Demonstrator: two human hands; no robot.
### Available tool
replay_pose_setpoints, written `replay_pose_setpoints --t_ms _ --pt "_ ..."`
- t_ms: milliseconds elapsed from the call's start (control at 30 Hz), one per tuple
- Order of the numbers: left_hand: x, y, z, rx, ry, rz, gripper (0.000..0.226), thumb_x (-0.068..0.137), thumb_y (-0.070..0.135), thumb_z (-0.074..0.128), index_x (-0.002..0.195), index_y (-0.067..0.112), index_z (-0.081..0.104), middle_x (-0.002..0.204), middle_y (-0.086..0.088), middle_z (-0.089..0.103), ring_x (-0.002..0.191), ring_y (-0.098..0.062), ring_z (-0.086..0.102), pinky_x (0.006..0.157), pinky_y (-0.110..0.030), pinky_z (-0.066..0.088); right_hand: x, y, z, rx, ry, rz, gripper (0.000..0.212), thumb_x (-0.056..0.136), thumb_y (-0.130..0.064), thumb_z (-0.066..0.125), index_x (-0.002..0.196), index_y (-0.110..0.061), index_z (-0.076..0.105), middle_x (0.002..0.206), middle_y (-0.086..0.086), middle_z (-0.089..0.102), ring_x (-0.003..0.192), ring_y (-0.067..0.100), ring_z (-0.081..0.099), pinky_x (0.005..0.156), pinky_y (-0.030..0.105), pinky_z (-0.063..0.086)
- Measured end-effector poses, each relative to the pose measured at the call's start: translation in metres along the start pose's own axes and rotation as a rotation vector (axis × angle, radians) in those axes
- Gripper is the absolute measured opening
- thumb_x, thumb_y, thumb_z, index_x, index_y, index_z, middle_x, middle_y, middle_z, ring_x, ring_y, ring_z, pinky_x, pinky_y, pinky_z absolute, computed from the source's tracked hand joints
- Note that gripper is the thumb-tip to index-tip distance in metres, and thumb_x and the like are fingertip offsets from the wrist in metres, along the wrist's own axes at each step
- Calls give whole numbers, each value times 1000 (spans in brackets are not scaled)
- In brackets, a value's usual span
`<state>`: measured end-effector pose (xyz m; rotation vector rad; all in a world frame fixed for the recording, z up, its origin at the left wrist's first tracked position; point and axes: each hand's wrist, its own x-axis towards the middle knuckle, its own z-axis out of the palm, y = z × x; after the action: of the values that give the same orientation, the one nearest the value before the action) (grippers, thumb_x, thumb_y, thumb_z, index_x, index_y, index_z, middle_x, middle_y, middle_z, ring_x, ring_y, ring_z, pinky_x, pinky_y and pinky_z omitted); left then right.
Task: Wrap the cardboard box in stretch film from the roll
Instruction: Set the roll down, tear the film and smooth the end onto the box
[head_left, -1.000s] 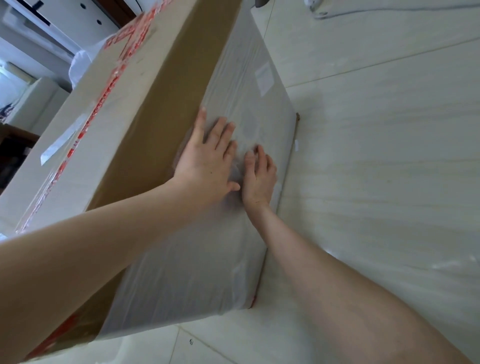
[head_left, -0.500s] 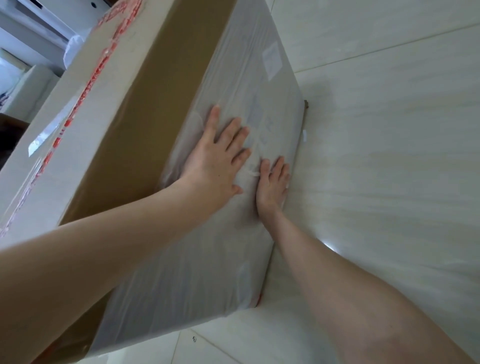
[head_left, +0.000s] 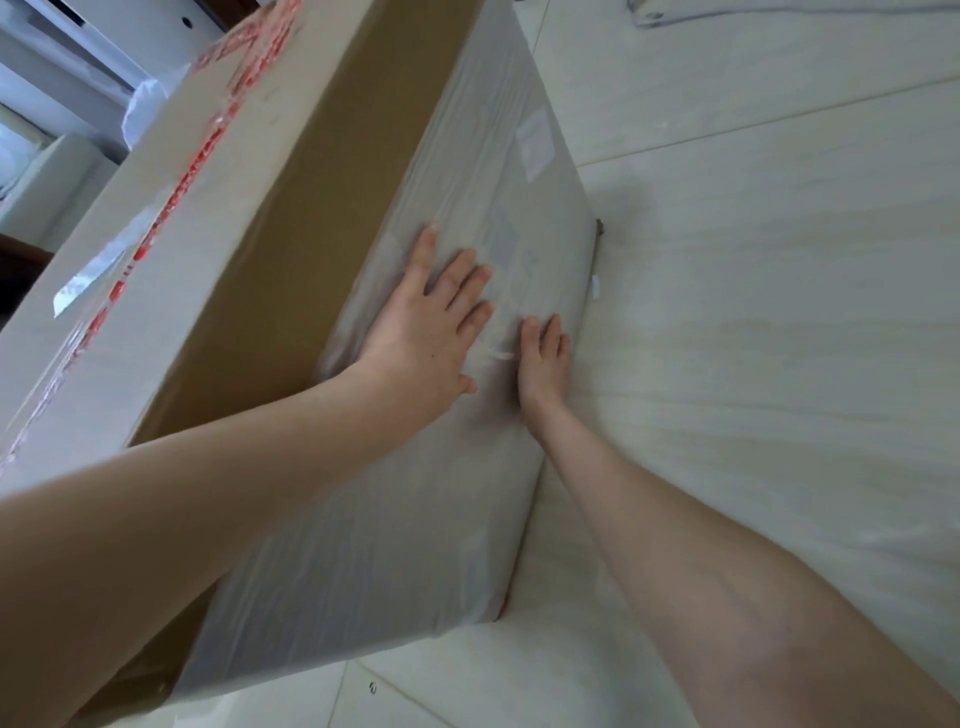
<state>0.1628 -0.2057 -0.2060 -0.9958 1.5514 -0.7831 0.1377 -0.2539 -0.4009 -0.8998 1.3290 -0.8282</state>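
Left grip (head_left: 431, 322) wide, fingers straight and spread, palm flat on the stretch film (head_left: 405, 545). Right grip (head_left: 543, 358) just beside it, also flat, fingers together, holding nothing. Both arms reach forward, fingertips pointing away. Cardboard box (head_left: 291, 234) under both palms, standing on the floor (head_left: 779, 364), long axis running away along the fingers. Bare cardboard left of left grip, red tape (head_left: 200, 161) beyond.

The large brown cardboard box (head_left: 311, 208) carries red-printed clear tape (head_left: 171, 208) along its top; cloudy whitish stretch film (head_left: 415, 519) veils one side. Pale cream floor tiles (head_left: 779, 312) show faint wavy streaks.
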Motion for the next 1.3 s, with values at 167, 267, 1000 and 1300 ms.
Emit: replay_pose_setpoints --t_ms 167,267,1000,1300 --pt "-3 -4 -6 -44 -21 -25 81 94 63 14 150 8 -7 157 -16 -14 145 -33 -13 108 -62 -15 9 -7 -23 8 146 38 62 99 -48 31 151 -18 16 158 12 9 146 23 10 115 37 14" --pt "-4 -6 -11 -59 -1 -56 82 94 62 13 150 6 -7 157 -17 -13 145 -32 -13 110 -58 -15 2 7 -30 37 207 35 64 98 -48 35 151 -16 18 158 13 11 145 23 12 115 33 13" --pt "-3 -18 -11 -87 18 -136 78 94 62 14 152 12 2 159 -15 -8 146 -32 -10 110 -60 -14 8 -7 -21 -73 91 13 59 100 -47 27 149 -14 25 156 13 20 144 23 14 113 34 14" --pt "-10 -22 -30 -303 77 -126 57 101 37 24 151 11 14 158 -17 4 146 -32 1 116 -52 0 -26 -36 -55 -262 56 -56 61 97 -48 36 145 -11 32 149 20 30 137 31 30 111 37 23"
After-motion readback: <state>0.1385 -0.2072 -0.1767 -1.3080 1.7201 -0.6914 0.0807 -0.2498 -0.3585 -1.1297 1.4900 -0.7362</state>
